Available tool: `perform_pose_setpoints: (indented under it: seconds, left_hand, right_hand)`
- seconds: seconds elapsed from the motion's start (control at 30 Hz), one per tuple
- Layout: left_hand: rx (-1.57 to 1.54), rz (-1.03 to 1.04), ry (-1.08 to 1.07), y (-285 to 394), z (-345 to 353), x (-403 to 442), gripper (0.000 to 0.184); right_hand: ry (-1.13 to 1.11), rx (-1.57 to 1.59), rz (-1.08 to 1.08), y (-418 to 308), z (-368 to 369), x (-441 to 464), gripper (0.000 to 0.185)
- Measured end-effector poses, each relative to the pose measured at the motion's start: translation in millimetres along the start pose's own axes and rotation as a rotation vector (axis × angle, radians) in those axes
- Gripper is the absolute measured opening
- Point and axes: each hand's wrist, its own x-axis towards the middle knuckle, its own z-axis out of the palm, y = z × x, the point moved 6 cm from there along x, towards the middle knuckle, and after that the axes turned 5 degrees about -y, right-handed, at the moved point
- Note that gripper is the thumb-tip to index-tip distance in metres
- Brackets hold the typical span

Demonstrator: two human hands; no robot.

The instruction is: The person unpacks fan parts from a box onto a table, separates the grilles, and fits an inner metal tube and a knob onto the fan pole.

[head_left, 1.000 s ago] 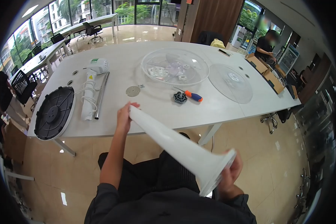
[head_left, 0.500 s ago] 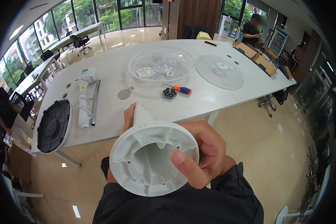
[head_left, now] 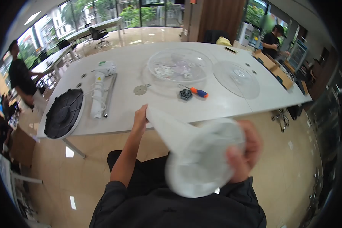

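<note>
A white flared fan stand column point(head_left: 171, 127) is held above my lap, its wide ribbed end tilted toward me and blurred by motion. My left hand point(head_left: 141, 115) is closed around its narrow far end. My right hand point(head_left: 245, 152) grips the rim of the wide end, with the thumb on the inner side and the fingers behind. On the table beyond lie a dark knob with lobes point(head_left: 186, 94) and a screwdriver point(head_left: 198, 92) with an orange and blue handle.
On the white table point(head_left: 159, 114) are a round black-bottomed base point(head_left: 64, 114), a white fan motor unit point(head_left: 98, 89) with cord, a metal rod point(head_left: 110, 95), a clear fan guard point(head_left: 180, 78) holding parts, and another guard point(head_left: 237, 79). Open cardboard boxes point(head_left: 273, 68) stand right. Two people point(head_left: 22, 76) point(head_left: 271, 41) stand farther off.
The column has swung to the right, its wide end turning and its narrow end now showing at left. My left arm has come into view. The camera view has shifted left.
</note>
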Motion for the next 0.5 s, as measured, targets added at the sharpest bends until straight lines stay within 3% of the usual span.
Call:
perform_pose_setpoints:
  seconds: [0.07, 0.13, 0.27, 0.37, 0.4, 0.47, 0.5]
  left_hand:
    - [-0.147, -0.086, 0.051, -4, -18, -26, 0.036]
    - [-0.046, -0.121, -0.042, -11, -28, -58, 0.043]
    - [-0.033, -0.348, -0.155, -41, -37, -120, 0.051]
    - [-0.255, -0.453, -0.128, -44, -48, -155, 0.052]
    - [-0.344, -0.443, -0.062, -41, -58, -163, 0.05]
    - [-0.449, -0.421, 0.037, -43, -85, -179, 0.048]
    - [-0.467, -0.276, 0.111, -39, -106, -188, 0.041]
  right_hand:
    - [0.064, 0.099, -0.021, 15, -45, -2, 0.035]
    - [0.021, 0.193, -0.008, 34, -83, 3, 0.036]
    - [0.261, -0.358, -0.271, 52, -136, -8, 0.036]
    - [0.253, -0.449, -0.217, 94, -140, -13, 0.047]
    - [0.233, -0.445, -0.211, 107, -146, -13, 0.047]
    - [-0.18, -0.194, -0.139, 142, -132, -6, 0.054]
    - [-0.24, -0.429, 0.016, 163, -123, -10, 0.057]
